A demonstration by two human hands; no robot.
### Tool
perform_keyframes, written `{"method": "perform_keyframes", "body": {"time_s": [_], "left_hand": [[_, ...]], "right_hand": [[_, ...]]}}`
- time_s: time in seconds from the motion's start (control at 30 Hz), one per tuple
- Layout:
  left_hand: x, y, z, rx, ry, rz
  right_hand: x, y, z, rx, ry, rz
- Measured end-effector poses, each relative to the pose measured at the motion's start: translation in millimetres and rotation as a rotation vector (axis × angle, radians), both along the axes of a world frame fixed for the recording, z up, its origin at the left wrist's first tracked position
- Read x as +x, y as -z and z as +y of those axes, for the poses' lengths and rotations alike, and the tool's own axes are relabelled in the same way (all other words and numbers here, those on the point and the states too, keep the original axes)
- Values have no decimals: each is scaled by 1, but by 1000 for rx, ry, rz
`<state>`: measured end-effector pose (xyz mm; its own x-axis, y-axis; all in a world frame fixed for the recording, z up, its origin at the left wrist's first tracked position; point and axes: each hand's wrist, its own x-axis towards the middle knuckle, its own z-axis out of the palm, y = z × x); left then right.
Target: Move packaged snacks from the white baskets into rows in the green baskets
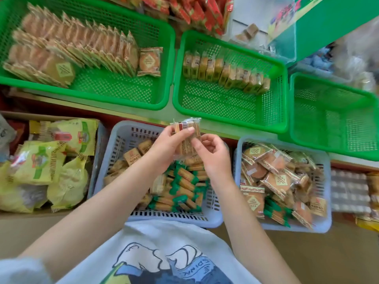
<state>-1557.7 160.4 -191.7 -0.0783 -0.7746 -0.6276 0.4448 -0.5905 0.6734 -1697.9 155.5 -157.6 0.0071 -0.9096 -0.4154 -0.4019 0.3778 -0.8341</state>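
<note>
Several clear-wrapped snack packets [187,136] are bunched upright in the left hand [168,146], whose fingers and thumb curl round them above the middle white basket [114,144], while the right hand [213,154] pinches the bunch's right edge with thumb and forefinger. Just beyond stands the middle green basket [229,111], holding one row of similar packets [225,72] along its far side; the left green basket [88,93] holds rows of round cakes [71,48], and the right white basket [326,220] holds mixed loose snacks.
</note>
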Motion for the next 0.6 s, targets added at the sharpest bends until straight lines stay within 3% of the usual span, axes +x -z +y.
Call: {"method": "perform_keyframes", "body": {"time_s": [0.07,0.13,0.2,0.27,0.33,0.47,0.53,0.6], "left_hand": [[-10,-13,-18,-76,-56,129],[-19,-23,-36,-97,-114,182],[-27,-27,-55,-69,-122,97],[-32,-26,-73,-57,-19,-128],[-26,-21,-85,-148,79,-401],[19,11,-106,-385,154,-1133],[41,33,-117,-304,317,-1304],[50,48,-126,-239,450,-1320]], "right_hand": [[-2,-9,-14,19,47,-55],[-1,-14,-26,147,102,-236],[0,-17,-38,256,155,-462],[-2,-14,-53,275,192,-538],[-6,-9,-71,233,219,-487],[-10,7,-125,139,286,-174],[-7,22,-156,131,258,-22],[4,40,-184,184,198,95]]}}
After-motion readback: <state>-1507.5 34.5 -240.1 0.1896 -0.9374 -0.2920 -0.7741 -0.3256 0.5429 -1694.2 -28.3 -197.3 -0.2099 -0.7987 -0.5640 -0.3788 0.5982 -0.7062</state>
